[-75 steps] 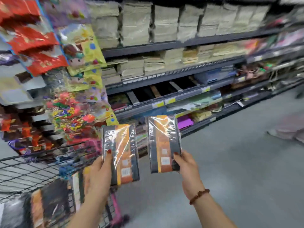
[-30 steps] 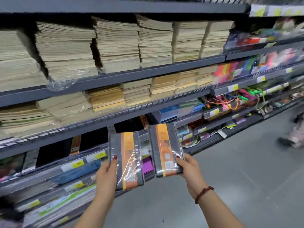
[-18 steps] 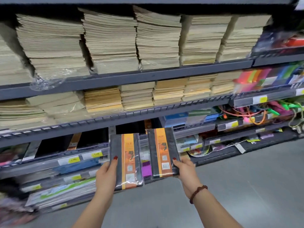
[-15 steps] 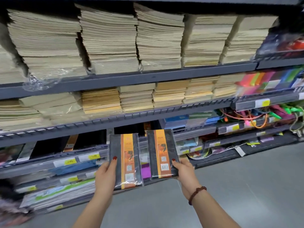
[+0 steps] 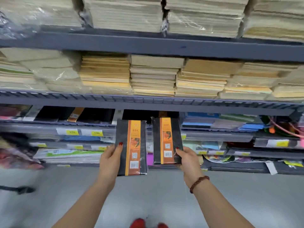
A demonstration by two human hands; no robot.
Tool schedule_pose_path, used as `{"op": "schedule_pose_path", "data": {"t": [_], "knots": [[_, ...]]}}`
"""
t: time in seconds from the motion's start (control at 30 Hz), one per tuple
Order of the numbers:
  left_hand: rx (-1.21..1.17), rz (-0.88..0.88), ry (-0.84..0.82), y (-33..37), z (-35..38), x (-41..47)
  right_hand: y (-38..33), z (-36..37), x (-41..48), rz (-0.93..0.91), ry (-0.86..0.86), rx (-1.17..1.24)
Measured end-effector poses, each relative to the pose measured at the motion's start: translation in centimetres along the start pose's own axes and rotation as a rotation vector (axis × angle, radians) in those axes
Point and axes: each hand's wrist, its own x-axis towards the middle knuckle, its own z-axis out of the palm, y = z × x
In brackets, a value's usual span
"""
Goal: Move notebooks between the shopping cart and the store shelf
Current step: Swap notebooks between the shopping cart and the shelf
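On the far left, the lower shelf rows are blurred; yellow price tags [image 5: 72, 132] sit on the rail there. The left hand [image 5: 110, 162] holds a dark notebook [image 5: 131, 148] upright by its lower left edge, the thumb [image 5: 119, 148] pressed on the front cover and the other fingers hidden behind it. The grip is closed on that notebook. It is wrapped in clear film and has an orange band running down the cover with barcodes near the bottom. Just beside it, with a narrow gap between, the right hand [image 5: 189, 159] holds a second notebook [image 5: 167, 140] of the same kind, also upright, gripped at its lower right corner with the thumb on the front. That grip is closed on it too. This one sits a little higher, and its top edge reaches the dark opening of the shelf [image 5: 148, 104] row where similar dark books [image 5: 79, 115] lie. Both notebooks are in the air in front of the shelf, not resting on it. A beaded bracelet [image 5: 199, 183] circles the right wrist. Above, two rows carry stacks of tan paper pads [image 5: 153, 76]. To the right, the lower rows hold blue and green covers [image 5: 230, 122] and some orange cords [image 5: 283, 127]. Grey floor [image 5: 49, 203] lies below, with red shoe tips [image 5: 139, 222] at the bottom edge.
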Motion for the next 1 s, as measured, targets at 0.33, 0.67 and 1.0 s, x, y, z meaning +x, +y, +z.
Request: {"op": "schedule_pose_path", "data": {"t": [0.33, 0.67, 1.0], "knots": [[-0.034, 0.014, 0.063, -3.9, 3.7, 4.4, 2.1, 1.0, 8.0, 0.024, -0.005, 0.109], [-0.091, 0.038, 0.049, -4.7, 4.5, 7.0, 2.4, 0.7, 6.4, -0.493, -0.086, -0.385], [-0.121, 0.088, 0.004, -4.3, 4.8, 8.9, 2.4, 2.1, 11.3, -0.9, 0.092, -0.847]]}}
